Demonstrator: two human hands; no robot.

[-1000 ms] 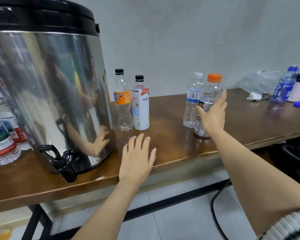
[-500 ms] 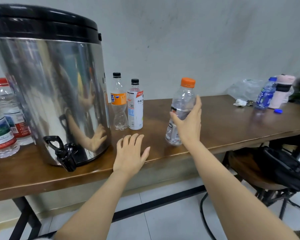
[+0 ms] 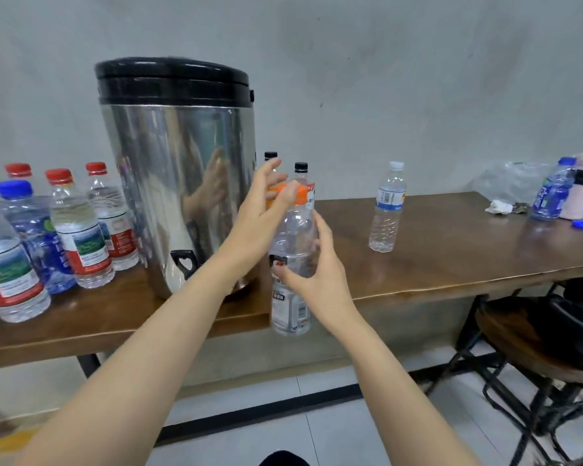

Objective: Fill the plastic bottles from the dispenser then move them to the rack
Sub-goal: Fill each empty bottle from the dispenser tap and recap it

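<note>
Right hand [image 3: 320, 280] holds clear bottle [image 3: 292, 237] upright, just in front of counter [image 3: 451, 257] edge. Left hand [image 3: 260, 213] pinches its orange cap [image 3: 302, 194]. Shiny dispenser [image 3: 179, 169] stands on counter, just behind. Group of bottles [image 3: 81, 230] stands left of it.

Print on every bottle [image 3: 292, 237] is too blurred to read.

Clear orange-capped bottle [image 3: 292, 240] upright, held aloft; steel dispenser [image 3: 179, 183] just beside.

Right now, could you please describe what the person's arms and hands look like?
No sleeves show on the left forearm or right forearm; the left hand and right hand carry no gloves, rings or watch.
</note>
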